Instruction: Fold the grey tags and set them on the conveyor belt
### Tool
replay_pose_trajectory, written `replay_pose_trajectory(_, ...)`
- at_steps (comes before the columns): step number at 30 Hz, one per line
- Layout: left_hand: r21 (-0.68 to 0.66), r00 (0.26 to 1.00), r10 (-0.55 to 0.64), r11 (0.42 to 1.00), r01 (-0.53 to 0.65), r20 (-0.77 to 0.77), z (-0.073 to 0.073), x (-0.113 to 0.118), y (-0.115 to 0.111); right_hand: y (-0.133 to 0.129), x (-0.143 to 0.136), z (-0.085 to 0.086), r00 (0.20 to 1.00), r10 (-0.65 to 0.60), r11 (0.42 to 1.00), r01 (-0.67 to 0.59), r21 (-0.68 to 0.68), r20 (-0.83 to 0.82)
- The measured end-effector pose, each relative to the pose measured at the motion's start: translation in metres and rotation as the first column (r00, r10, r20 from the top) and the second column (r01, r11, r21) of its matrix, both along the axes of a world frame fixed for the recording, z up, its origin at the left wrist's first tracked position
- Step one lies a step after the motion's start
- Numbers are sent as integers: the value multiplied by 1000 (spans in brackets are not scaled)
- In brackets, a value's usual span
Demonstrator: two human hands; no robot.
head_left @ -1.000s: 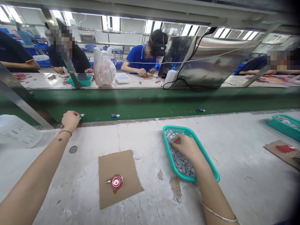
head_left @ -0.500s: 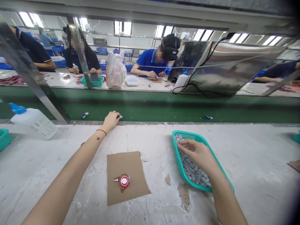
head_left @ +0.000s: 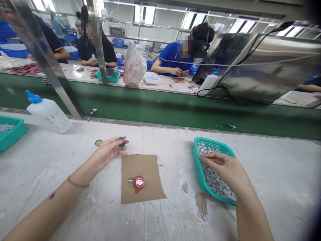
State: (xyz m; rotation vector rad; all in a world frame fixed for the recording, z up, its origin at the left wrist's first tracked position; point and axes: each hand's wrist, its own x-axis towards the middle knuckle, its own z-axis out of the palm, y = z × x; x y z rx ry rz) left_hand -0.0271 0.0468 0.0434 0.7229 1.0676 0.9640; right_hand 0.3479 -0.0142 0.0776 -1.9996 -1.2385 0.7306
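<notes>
My left hand (head_left: 110, 151) holds a small dark blue piece (head_left: 122, 142) between its fingers, just above the bench beyond the cardboard. On the brown cardboard square (head_left: 154, 190) lies a shiny red round object (head_left: 139, 183) with a short silvery stub on its left, a wet brownish patch under it. Over the green basket (head_left: 197, 169), my right hand (head_left: 224, 165) has thumb and fingertips pinched together near the left rim. Whatever is in that pinch is too small to make out. Many small flat grey pieces (head_left: 217, 182) fill the basket.
Left stand a white bottle with a blue cap (head_left: 54, 115) and another green basket (head_left: 11, 135). A round crimped cap (head_left: 98, 143) lies beside my left forearm. Beyond the bench runs a green belt (head_left: 160, 108) carrying small dark pieces (head_left: 229, 126). Co-workers (head_left: 173, 57) sit across it.
My left hand has come back from the green belt towards the cardboard, bringing the small blue piece. My right hand stays pinched over the basket. The view has shifted.
</notes>
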Motion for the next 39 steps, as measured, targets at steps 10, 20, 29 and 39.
replay_pose_trajectory(10, -103, 987, 124, 986, -134, -99, -15, -5, -119, -12, -79, 9, 938, 338, 933, -345, 103, 75)
replay_pose_trajectory(20, -24, 991, 83, 996, -86, -105, -31, 5, -155, -21, -167, -7, 650, 760, 650, -760, 2, -4)
replay_pose_trajectory(29, -16, 991, 98, 995, -100, -85, -27, 5, -157, -18, -172, -17, 607, 795, 607, -794, -29, 13)
replay_pose_trajectory(39, -30, 994, 87, 996, -89, -61, -24, 8, -155, -19, -173, -14, 603, 797, 603, -797, -32, 16)
